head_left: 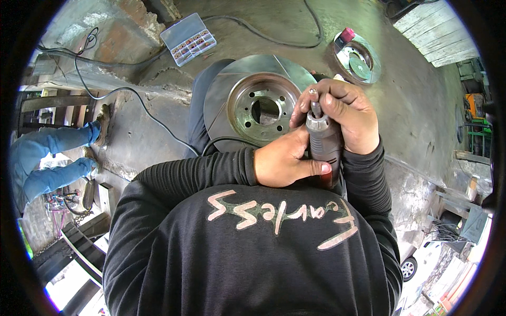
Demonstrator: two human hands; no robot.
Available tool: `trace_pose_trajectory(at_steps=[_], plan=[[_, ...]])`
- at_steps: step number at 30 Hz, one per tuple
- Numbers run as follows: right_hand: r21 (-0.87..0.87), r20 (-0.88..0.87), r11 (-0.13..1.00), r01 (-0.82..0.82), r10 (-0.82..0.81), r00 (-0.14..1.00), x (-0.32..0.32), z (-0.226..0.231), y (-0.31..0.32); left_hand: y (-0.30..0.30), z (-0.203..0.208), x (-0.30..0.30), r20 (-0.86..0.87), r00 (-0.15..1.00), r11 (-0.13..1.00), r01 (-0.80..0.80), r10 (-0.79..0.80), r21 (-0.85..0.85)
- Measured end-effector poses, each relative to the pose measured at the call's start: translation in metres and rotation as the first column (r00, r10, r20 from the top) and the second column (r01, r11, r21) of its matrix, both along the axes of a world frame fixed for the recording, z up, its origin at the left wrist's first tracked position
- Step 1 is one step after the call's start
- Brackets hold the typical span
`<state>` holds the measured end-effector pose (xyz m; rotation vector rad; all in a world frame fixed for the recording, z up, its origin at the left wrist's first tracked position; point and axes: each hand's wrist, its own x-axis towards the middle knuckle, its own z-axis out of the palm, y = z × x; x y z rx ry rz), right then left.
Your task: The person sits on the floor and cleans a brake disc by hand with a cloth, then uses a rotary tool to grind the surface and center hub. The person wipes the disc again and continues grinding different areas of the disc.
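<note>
A dark rotary tool (324, 142) stands upright in front of my chest, its grey collar and metal tip pointing away from me. My left hand (284, 160) is wrapped round its body, thumb lying near a red-orange part at the lower end. My right hand (350, 110) is closed at the collar, with thumb and fingers pinched about the metal tip (315, 108). Just left of the tip, a large brake disc (219, 100) rests over my legs, its hub with a centre hole and several bolt holes facing up. My hand covers part of its right edge.
An open plastic compartment case (190, 39) with small bits lies on the floor ahead. Beyond my right hand sits another brake disc (371, 63) with a pink-red object (347, 35) on it. A black cable (142, 105) trails left. Someone's jeans-clad legs (58, 158) are at far left.
</note>
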<state>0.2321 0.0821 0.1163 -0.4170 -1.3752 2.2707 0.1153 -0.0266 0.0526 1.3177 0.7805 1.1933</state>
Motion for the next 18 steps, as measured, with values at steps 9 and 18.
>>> trace_pose_trajectory(at_steps=[9, 18], plan=[[0.191, 0.098, 0.982, 0.016, -0.036, 0.995, -0.004, 0.002, -0.002, 0.001, 0.000, -0.003, -0.043, 0.998, 0.999, 0.044, -0.043, 0.013], [0.196, 0.004, 0.981, -0.003, 0.002, 1.000, -0.004, -0.001, -0.001, 0.001, 0.012, -0.007, -0.018, 0.995, 0.992, 0.099, -0.100, -0.085]])
